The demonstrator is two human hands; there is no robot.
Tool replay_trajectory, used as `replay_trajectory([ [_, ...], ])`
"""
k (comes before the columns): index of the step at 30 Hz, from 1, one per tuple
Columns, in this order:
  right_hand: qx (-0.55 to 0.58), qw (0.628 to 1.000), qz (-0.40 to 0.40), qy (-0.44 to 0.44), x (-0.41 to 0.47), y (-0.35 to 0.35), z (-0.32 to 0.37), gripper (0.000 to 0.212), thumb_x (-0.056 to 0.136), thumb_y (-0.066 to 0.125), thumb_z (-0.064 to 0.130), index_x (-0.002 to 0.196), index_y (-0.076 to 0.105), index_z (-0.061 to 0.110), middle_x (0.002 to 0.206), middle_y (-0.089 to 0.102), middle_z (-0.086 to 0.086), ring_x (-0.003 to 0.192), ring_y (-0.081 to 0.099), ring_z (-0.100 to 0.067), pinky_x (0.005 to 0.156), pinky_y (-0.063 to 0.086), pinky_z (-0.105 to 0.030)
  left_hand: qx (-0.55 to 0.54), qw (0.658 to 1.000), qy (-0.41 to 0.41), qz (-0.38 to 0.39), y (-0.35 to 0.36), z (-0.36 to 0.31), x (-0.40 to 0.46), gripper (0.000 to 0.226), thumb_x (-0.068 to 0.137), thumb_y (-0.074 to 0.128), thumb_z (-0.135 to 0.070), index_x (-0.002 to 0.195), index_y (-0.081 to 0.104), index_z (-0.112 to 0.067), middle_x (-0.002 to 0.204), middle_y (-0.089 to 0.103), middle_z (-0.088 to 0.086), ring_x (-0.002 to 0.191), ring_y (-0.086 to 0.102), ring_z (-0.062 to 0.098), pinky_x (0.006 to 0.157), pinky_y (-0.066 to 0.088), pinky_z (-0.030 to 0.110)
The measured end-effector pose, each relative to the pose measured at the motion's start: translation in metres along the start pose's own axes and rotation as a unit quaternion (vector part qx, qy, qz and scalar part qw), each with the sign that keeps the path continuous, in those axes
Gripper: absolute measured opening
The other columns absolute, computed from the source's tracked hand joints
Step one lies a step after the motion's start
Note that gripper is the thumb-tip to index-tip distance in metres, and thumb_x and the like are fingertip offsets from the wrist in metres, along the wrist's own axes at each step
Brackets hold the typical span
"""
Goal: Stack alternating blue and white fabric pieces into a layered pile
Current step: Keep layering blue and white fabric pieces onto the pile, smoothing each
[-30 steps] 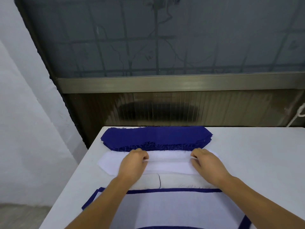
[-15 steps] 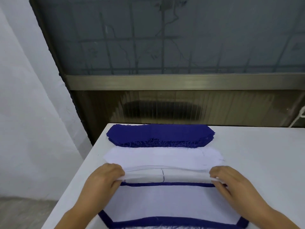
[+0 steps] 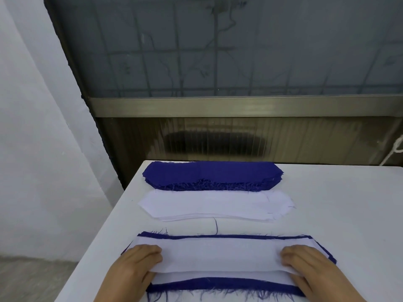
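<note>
A white fabric piece [image 3: 220, 256] lies across the layered pile [image 3: 218, 288], whose blue edges show along its far and near sides. My left hand [image 3: 139, 265] grips the piece's left end and my right hand [image 3: 305, 267] grips its right end, fingers curled over the cloth. The piece's near edge sits slightly raised above the white layer beneath. Farther back lies a stack of white pieces [image 3: 213, 204], and behind it a stack of blue pieces [image 3: 211, 174] with frayed threads.
Everything rests on a white table [image 3: 349, 214], whose left edge runs close beside the piles. A dark wall panel and a metal rail stand behind the table's far edge. A white cord [image 3: 395, 149] hangs at the far right.
Both hands lifted one white piece off the white stack, drew it toward me and lowered it onto the layered pile. The view also tilted down.
</note>
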State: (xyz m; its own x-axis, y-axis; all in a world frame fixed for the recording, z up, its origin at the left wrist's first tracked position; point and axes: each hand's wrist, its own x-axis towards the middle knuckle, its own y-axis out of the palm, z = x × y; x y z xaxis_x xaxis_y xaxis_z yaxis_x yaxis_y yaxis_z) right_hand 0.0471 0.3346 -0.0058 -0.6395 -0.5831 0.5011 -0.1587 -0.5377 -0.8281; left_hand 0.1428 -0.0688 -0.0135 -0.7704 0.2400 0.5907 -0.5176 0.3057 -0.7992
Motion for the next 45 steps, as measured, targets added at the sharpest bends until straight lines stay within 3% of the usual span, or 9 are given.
replay_trajectory([
  [4,-0.027,0.999,-0.005,-0.016,-0.003,-0.004,-0.005,0.053,0.100,0.022,0.036,0.088,0.072,0.023,0.104,0.062,0.017,0.097,0.052,0.003,0.083,0.042,-0.016,-0.014,1.000,0.014,-0.004,-0.001,-0.006,0.001,0.059,0.101,0.027,-0.038,0.076,0.078,-0.020,0.093,0.072,-0.009,0.088,0.059,0.002,0.073,0.049,0.016],
  [8,-0.025,1.000,-0.012,-0.009,-0.004,-0.008,0.000,0.058,0.100,0.023,0.039,0.078,0.074,0.021,0.096,0.067,0.015,0.094,0.053,0.006,0.078,0.044,-0.016,-0.045,0.999,-0.017,0.019,-0.003,-0.009,0.000,0.063,0.100,0.023,-0.045,0.078,0.078,-0.023,0.097,0.071,-0.013,0.087,0.064,0.000,0.077,0.048,0.011],
  [14,-0.011,0.999,0.033,0.015,-0.004,-0.014,-0.001,0.016,0.080,0.055,0.041,0.075,0.067,0.032,0.099,0.057,0.025,0.089,0.052,0.011,0.074,0.042,-0.009,-0.118,0.987,-0.093,0.055,-0.011,-0.012,-0.002,0.048,0.089,0.042,-0.064,0.082,0.076,-0.031,0.105,0.065,-0.024,0.097,0.057,-0.012,0.083,0.042,0.003],
  [19,-0.062,0.998,0.019,0.011,0.000,-0.015,-0.018,0.006,0.076,0.064,0.023,0.070,0.064,0.022,0.086,0.060,0.012,0.076,0.051,-0.002,0.069,0.042,-0.018,-0.105,0.988,-0.109,0.017,-0.010,-0.013,0.004,0.034,0.087,0.050,-0.052,0.072,0.071,-0.031,0.095,0.065,-0.024,0.093,0.054,-0.014,0.082,0.037,0.000],
  [25,-0.119,0.990,0.077,0.014,0.022,-0.028,-0.028,0.034,0.045,0.085,0.006,0.056,0.056,0.021,0.063,0.051,0.012,0.054,0.048,-0.008,0.054,0.038,-0.021,-0.019,0.990,-0.091,0.107,-0.017,-0.006,0.036,0.023,0.080,0.055,-0.042,0.062,0.058,-0.029,0.069,0.051,-0.022,0.063,0.045,-0.004,0.065,0.037,0.010],
  [29,-0.109,0.988,0.103,0.033,0.046,-0.023,-0.028,0.033,0.050,0.081,0.006,0.058,0.055,0.024,0.063,0.050,0.015,0.054,0.048,-0.007,0.048,0.039,-0.019,-0.015,0.984,-0.117,0.132,0.005,-0.008,0.059,0.021,0.082,0.069,-0.030,0.063,0.061,-0.025,0.067,0.050,-0.020,0.061,0.047,-0.001,0.056,0.041,0.015],
  [33,-0.066,0.991,0.104,0.050,0.079,-0.006,-0.029,0.024,0.066,0.079,0.009,0.069,0.061,0.025,0.071,0.056,0.017,0.061,0.051,-0.003,0.053,0.038,-0.013,-0.023,0.985,-0.103,0.137,0.034,-0.017,0.097,0.009,0.085,0.068,-0.030,0.077,0.067,-0.025,0.082,0.061,-0.016,0.071,0.050,0.000,0.063,0.045,0.015],
  [36,-0.044,0.993,0.075,0.075,0.112,0.011,-0.041,0.006,0.085,0.068,0.018,0.089,0.065,0.023,0.088,0.060,0.013,0.078,0.057,-0.007,0.066,0.042,-0.016,-0.033,0.987,-0.095,0.129,0.058,-0.020,0.129,0.016,0.092,0.056,-0.033,0.099,0.068,-0.025,0.103,0.063,-0.014,0.088,0.053,0.003,0.083,0.046,0.017],
  [45,0.032,0.969,0.064,0.236,0.201,0.051,-0.086,0.022,0.094,0.057,0.025,0.116,0.058,0.021,0.118,0.057,0.004,0.106,0.049,-0.011,0.091,0.046,-0.025,-0.050,0.984,-0.131,0.113,0.112,-0.016,0.216,0.044,0.097,0.051,-0.027,0.140,0.046,-0.022,0.143,0.046,-0.006,0.131,0.039,0.011,0.109,0.027,0.023],
])
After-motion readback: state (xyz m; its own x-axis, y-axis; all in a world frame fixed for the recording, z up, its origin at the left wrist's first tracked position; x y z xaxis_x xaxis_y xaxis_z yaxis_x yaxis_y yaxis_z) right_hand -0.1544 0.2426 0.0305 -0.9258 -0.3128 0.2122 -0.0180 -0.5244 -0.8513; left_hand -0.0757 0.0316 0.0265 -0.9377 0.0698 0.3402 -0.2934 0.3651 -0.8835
